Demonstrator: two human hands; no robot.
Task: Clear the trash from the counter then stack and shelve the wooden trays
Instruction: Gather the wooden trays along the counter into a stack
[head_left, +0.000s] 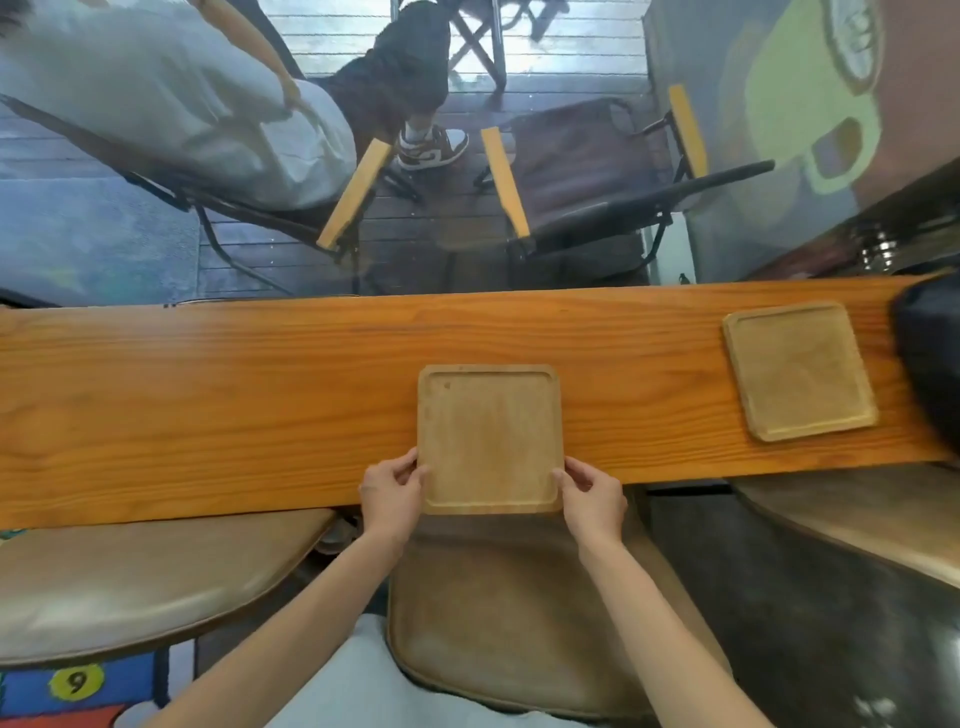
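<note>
A square wooden tray lies flat at the near edge of the long wooden counter. My left hand grips the tray's near left corner. On the near right corner my right hand does the same. A second wooden tray, turned slightly, lies farther right on the counter, untouched. No trash shows on the counter.
A black object sits at the counter's right end, beside the second tray. Tan cushioned stools stand under the counter's near edge. Beyond a window, a seated person and folding chairs are on a deck.
</note>
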